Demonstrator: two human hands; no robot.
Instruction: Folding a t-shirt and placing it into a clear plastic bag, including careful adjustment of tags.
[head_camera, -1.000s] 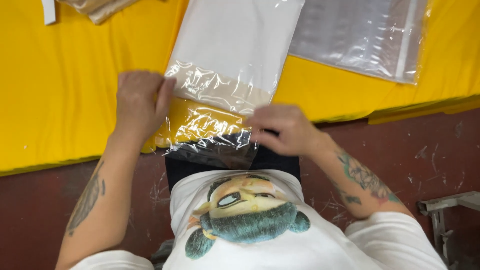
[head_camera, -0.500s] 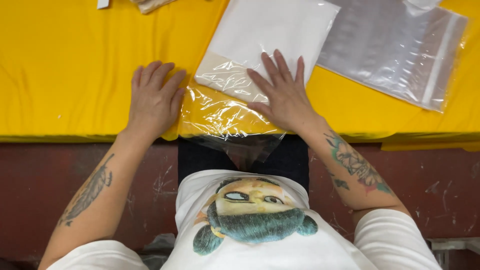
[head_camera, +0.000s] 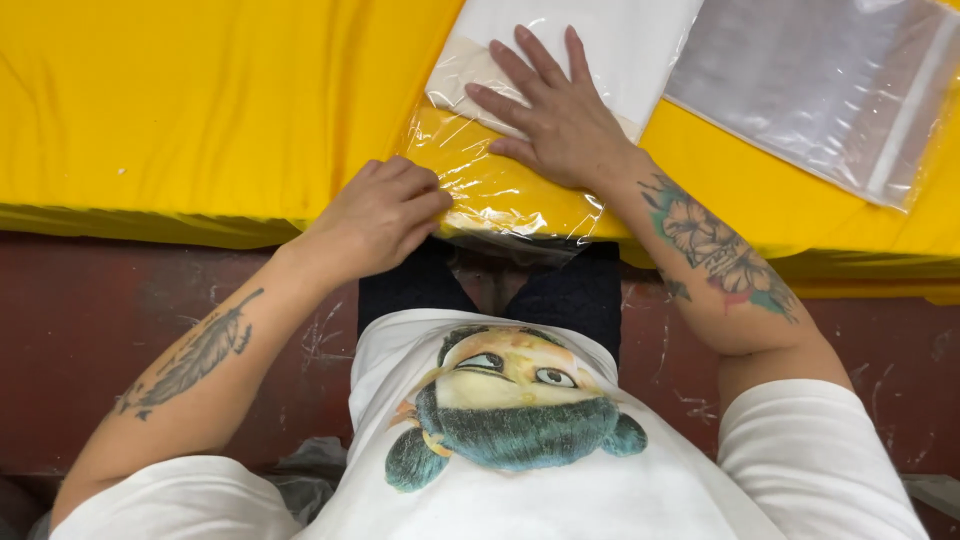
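head view: person's own two hands on a bagged white garment at the near edge of a yellow table (head_camera: 180, 110)
thing: clear plastic bag (head_camera: 500, 180) with a folded white garment (head_camera: 610, 50) inside; garment fills the far part, near part of the bag is empty film
long axis: bag runs from the near table edge away and slightly to the right; open-looking near end overhangs the edge toward the body
right hand (head_camera: 555, 115): flat, fingers spread, palm down, pressing on the bag where the garment ends; grasps nothing
left hand (head_camera: 385, 215): fingers curled, fingertips pinching or pressing the near-left corner of the film; cannot tell if it truly grips
which hand nearer: left hand is nearer the loose near end; right hand sits farther up, on the garment
bag vs hands: bag lies directly under the right hand, to the right of and touching the left
rest: second clear zip bag (head_camera: 830, 90) lies flat just right of the garment, apart from both hands
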